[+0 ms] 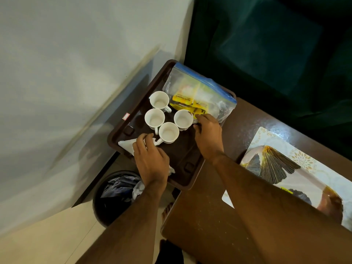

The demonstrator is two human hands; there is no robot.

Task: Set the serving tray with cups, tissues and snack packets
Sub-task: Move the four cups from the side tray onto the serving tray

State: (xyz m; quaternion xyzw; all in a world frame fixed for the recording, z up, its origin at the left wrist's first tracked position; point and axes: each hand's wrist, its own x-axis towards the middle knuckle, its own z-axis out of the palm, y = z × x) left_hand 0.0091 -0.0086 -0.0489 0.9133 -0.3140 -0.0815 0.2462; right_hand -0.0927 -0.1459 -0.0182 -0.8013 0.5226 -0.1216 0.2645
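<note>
A dark brown serving tray (182, 164) lies on the corner of a brown table. Several empty white cups (168, 132) stand grouped in its middle. A clear zip bag of yellow snack packets (198, 92) lies across the tray's far end. A folded white tissue (126, 144) rests at the tray's left edge. My left hand (151, 161) lies over the tissue, its fingers curled beside the nearest cup's handle, with white tissue showing under the palm. My right hand (208, 135) is next to the rightmost cup (183, 119), fingers touching its handle side and the snack bag.
A dark waste bin (114, 197) with crumpled paper stands on the floor below the tray's left edge. The brown table (205, 216) carries a decorated placemat (285, 168) at right. A white wall is on the left, and a dark green seat lies behind the tray.
</note>
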